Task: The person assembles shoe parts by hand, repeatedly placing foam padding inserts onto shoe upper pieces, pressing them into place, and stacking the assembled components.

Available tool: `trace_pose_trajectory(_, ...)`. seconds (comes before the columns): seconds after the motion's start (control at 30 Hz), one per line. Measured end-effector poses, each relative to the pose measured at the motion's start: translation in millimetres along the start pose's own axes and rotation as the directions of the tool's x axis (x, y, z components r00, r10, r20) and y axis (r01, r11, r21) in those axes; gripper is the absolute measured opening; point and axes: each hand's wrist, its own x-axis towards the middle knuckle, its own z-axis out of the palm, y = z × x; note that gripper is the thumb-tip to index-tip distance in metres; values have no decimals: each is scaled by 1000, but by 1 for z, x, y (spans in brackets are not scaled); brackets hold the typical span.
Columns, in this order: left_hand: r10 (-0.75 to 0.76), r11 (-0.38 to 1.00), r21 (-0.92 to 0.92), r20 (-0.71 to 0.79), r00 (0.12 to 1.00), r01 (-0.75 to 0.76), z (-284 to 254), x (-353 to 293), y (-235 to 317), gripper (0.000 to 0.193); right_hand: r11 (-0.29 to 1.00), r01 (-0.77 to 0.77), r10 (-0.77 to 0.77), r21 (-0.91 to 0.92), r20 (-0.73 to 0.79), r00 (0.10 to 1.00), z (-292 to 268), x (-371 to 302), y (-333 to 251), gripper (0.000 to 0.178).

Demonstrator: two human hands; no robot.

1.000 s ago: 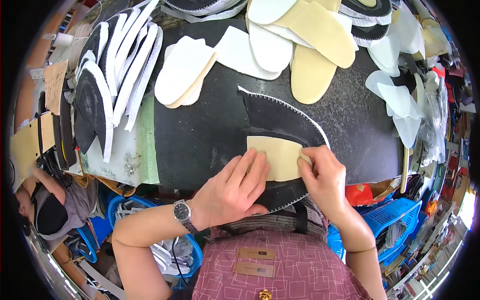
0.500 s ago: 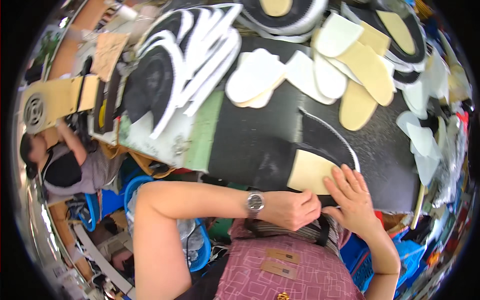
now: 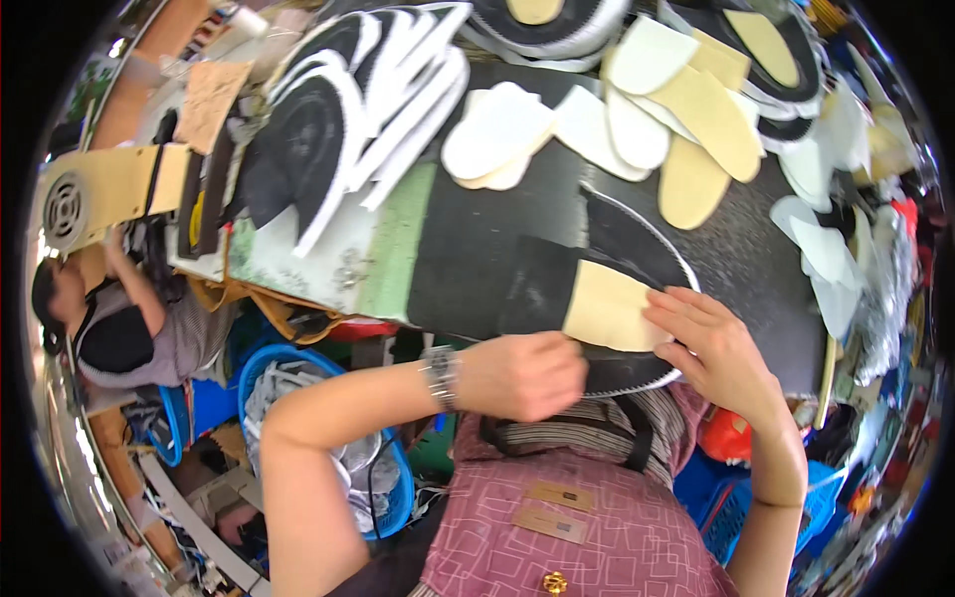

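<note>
A black shoe upper (image 3: pixel 635 234) with a white stitched rim lies at the table's near edge, curving round a beige toe-shaped piece (image 3: pixel 612 308). My right hand (image 3: pixel 721 348) rests on the right end of the beige piece, fingers stretched out and thumb below them. My left hand (image 3: pixel 527 376), a little blurred, is closed with curled fingers beside the upper's near left part. Whether it pinches anything is hidden. A watch circles my left wrist.
White and beige insole-shaped pieces (image 3: pixel 502 139) lie farther back on the dark tabletop (image 3: pixel 463 254). Black and white uppers (image 3: pixel 298 149) are stacked left, with more at the back. A blue basket (image 3: pixel 403 488) stands below the table. A person (image 3: pixel 119 318) sits far left.
My left hand has moved left, away from my right hand. The upper's near rim, hidden before, now shows below the beige piece. My right hand stays on that piece.
</note>
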Motion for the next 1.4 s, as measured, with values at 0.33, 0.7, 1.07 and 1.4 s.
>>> trace_pose_trajectory(0.33,-266,949,125,-169,949,288,-58,-19,9,27,988,3,-45,-157,-270,962,10,24,-4,42)
trace_pose_trajectory(0.7,-895,139,46,-421,145,989,-113,-164,-94,65,808,-268,-125,-525,-596,793,-31,190,97,27)
trace_pose_trajectory(1.07,-315,217,444,-811,493,869,-111,-70,-29,45,701,146,624,698,-700,348,-74,172,123,29)
trace_pose_trajectory(1.4,-516,850,-62,101,851,523,-20,48,8,55,577,466,481,671,-740,469,-47,32,51,21)
